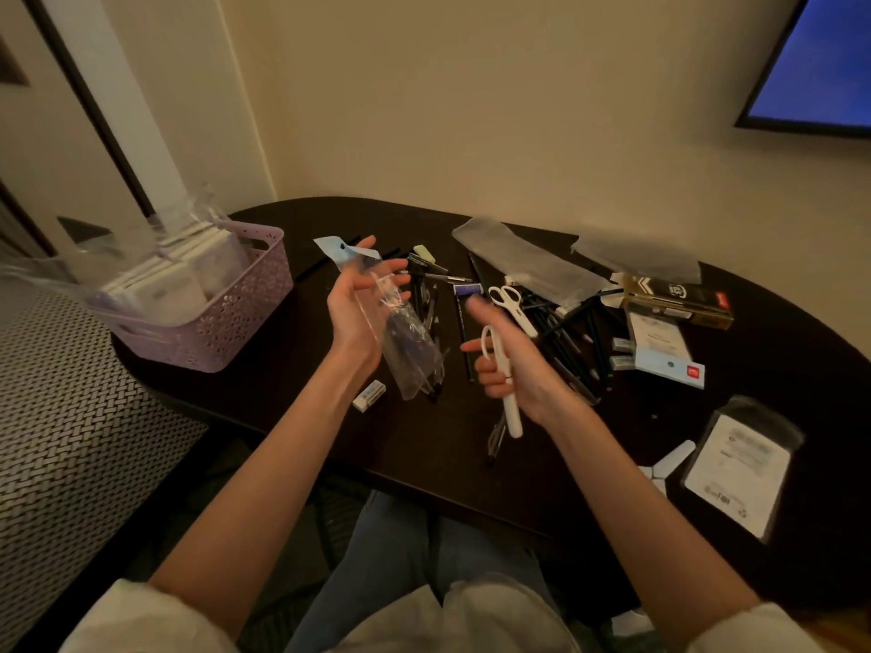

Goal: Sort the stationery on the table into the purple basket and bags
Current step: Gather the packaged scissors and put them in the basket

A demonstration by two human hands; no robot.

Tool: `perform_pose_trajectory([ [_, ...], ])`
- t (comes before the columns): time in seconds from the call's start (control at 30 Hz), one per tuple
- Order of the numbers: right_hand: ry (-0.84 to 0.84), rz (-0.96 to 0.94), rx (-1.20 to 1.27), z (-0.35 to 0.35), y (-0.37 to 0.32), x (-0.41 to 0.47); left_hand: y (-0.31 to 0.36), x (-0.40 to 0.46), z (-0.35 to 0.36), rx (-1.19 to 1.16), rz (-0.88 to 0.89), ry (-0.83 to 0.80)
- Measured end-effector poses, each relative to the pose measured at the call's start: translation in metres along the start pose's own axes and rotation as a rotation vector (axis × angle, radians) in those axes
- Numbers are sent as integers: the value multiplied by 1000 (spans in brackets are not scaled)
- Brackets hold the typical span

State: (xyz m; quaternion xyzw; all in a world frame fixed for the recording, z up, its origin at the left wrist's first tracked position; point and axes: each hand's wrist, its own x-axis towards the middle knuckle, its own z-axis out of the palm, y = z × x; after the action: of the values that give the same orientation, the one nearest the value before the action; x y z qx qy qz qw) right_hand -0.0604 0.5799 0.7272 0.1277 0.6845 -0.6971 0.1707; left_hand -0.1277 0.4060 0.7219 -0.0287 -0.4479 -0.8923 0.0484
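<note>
My left hand (356,313) holds a clear plastic bag (405,341) with a blue header, raised above the dark table (264,398); dark pens show inside the bag. My right hand (513,365) grips a pair of white scissors (502,384), loop handle up and capped blades pointing down. A second pair of white scissors (511,304) lies on the table behind that hand, among a pile of dark pens and pencils (570,337). The purple basket (226,318) stands at the table's left end, filled with white packs and clear wrapping.
Two empty clear bags (528,261) lie at the back. A black-and-gold box (674,299), a blue-and-white card pack (664,351) and small erasers (370,395) are scattered about. A flat packet (740,468) lies at the right front. A woven seat is on the left.
</note>
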Motion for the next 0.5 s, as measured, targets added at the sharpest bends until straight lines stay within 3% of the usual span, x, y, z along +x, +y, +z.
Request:
perform_pose_trajectory([
  [0.23,130,15,-240,30,0,11,9,-2,14,-32,126,-50],
  [0.5,-72,-89,150,20,-3,11,11,9,-16,-287,-108,156],
])
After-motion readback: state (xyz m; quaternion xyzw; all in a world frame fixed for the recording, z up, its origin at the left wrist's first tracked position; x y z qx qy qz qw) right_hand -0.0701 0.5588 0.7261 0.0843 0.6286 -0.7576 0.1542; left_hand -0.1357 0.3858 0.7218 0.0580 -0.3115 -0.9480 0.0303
